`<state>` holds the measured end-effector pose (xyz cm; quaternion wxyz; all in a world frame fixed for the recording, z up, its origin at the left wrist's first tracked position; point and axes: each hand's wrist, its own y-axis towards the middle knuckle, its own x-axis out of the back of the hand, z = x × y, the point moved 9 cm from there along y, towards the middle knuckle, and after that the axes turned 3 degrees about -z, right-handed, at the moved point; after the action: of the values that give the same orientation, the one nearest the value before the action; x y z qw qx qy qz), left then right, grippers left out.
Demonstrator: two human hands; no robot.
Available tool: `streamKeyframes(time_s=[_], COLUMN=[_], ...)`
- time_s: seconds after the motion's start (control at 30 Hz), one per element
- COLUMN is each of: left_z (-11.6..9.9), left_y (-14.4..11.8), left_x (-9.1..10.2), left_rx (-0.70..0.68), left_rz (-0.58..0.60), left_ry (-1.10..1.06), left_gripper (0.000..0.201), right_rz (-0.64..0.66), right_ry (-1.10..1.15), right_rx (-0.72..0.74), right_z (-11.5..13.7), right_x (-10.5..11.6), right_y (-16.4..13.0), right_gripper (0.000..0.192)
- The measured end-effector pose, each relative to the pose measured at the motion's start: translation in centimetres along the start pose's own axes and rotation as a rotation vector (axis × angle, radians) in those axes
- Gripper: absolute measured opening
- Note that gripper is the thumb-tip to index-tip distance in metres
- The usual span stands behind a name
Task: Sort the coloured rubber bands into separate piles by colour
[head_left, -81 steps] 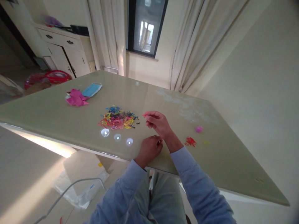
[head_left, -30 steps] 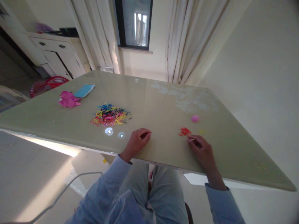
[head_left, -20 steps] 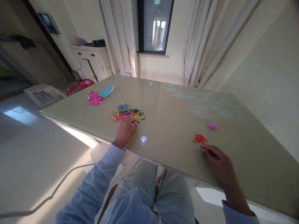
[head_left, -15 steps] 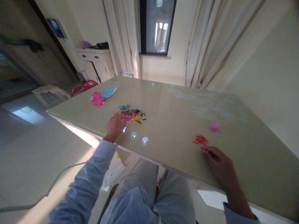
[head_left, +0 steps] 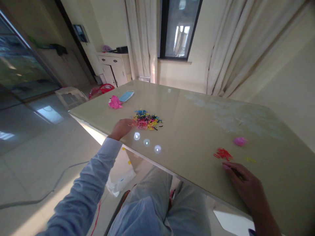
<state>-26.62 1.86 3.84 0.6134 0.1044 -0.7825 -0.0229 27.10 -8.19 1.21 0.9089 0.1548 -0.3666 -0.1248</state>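
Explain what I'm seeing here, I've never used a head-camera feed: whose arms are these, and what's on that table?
The single picture comes from a camera on a person's head, looking forward and down, so both arms are that person's own. The left hand, in a light blue sleeve, reaches to the edge of a mixed pile of small coloured rubber bands; whether its fingers grip any is unclear. The right hand rests flat on the glossy beige table, just short of a small cluster of red bands. Nearby lie a pink blob, and farther off crumpled pink paper beside a blue face mask.
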Motion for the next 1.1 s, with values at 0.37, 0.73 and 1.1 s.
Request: streamKeyframes(time_s=[0.37, 0.73, 1.1], left_z=[0.8, 1.9, 1.8], left_y=[-0.3, -0.7, -0.8], left_x=[-1.3, -0.8, -1.3], left_rx=[0.07, 0.11, 0.123], left_rz=[-0.027, -0.127, -0.108], left_ry=[0.055, -0.01, -0.018], left_gripper=[0.028, 0.03, 0.027], right_rz=[0.022, 0.005, 0.007], right_ry=[-0.048, -0.029, -0.048], right_rx=[-0.037, 0.003, 0.017], right_z=[-0.5, 0.4, 0.4], right_x=[0.0, 0.1, 0.0], right_y=[-0.2, 0.0, -0.1], right_gripper=[0.037, 0.033, 0.034])
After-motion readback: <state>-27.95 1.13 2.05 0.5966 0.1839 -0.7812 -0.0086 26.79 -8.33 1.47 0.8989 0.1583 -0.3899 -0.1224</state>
